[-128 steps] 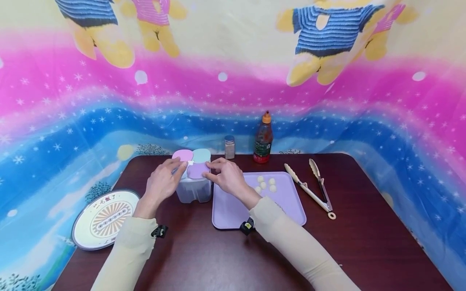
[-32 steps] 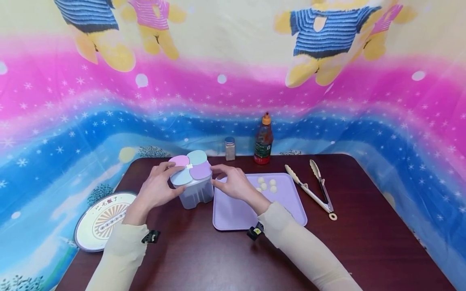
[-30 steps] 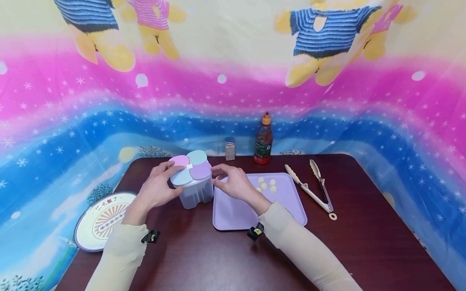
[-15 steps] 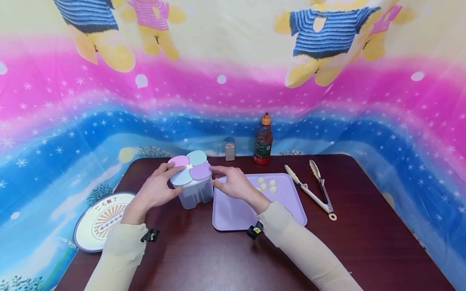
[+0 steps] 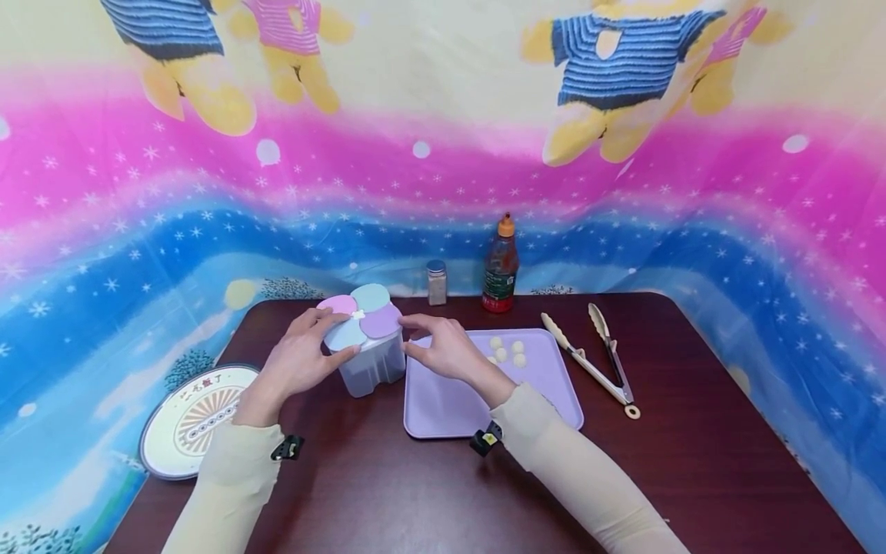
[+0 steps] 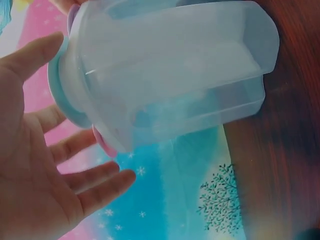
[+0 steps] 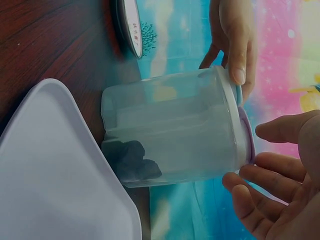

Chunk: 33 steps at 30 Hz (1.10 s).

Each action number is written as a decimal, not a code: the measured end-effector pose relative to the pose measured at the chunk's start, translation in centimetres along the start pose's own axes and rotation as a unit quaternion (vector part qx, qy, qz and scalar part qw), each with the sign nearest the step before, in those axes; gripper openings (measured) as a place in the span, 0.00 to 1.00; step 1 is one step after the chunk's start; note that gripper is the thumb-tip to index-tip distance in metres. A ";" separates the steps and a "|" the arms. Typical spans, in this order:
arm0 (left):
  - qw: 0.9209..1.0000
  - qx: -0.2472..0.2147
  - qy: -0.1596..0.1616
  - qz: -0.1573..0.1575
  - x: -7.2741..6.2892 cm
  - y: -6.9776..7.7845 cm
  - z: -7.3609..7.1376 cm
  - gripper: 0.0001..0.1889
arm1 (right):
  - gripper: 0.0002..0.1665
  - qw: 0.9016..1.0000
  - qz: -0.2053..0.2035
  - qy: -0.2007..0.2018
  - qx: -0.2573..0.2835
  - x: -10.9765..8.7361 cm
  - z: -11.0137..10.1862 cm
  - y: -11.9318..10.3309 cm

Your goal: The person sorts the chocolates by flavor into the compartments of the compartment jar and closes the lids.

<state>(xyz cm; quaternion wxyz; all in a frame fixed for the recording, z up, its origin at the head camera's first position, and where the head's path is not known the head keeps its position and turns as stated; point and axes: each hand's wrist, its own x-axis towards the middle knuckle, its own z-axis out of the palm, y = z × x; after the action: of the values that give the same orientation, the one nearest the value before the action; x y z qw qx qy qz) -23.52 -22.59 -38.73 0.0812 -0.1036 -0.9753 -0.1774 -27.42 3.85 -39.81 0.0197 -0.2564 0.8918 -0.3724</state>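
Standing upright on the table, its long axis vertical, the clear container lies between the two hands, with the left hand at its eight o'clock and the right hand at its three, taking twelve as the far edge. The left hand looks the closer, reaching over the lid with spread, fairly straight fingers, its thumb at the near rim. The right hand is loosely extended, its fingertips at the lid's three-o'clock edge; whether its thumb presses there I cannot tell. Neither hand appears to grip the container's walls.

The container is cloudy plastic with a lobed body. Its lid looks like a flower: pink petal at ten, mint petal at one, purple petal at three, pale blue petal at seven. Dark lumps show low inside in the right wrist view.

Outward from it, a lilac tray bearing small white balls lies just beside at four o'clock, a small jar and a sauce bottle stand toward two, tongs lie at three, and a plate sits at eight.
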 end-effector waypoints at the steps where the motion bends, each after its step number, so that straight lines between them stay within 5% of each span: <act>1: 1.000 0.002 0.002 -0.006 0.1 0.1 0.1 0.38 | 0.29 1.000 0.003 -0.002 0.002 0.0 0.0 0.0; 9: 0.999 -0.028 0.014 0.000 0.2 0.0 0.3 0.37 | 0.28 1.000 0.006 -0.010 -0.004 -0.2 0.0 0.2; 22: 1.000 0.001 0.016 -0.002 -0.1 -0.2 -0.1 0.38 | 0.31 1.000 0.000 -0.019 0.007 -0.2 -0.2 0.3; 33: 1.000 -0.025 0.015 -0.005 -0.6 -0.4 -0.9 0.39 | 0.32 1.000 0.009 -0.023 0.001 -0.1 -0.2 0.3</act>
<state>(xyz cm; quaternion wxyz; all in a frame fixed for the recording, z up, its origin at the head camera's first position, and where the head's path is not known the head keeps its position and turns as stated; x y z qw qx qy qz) -22.97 -23.38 -38.15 0.0924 -0.0979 -0.9698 -0.2036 -27.55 4.20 -39.84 0.0435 -0.2563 0.8932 -0.3670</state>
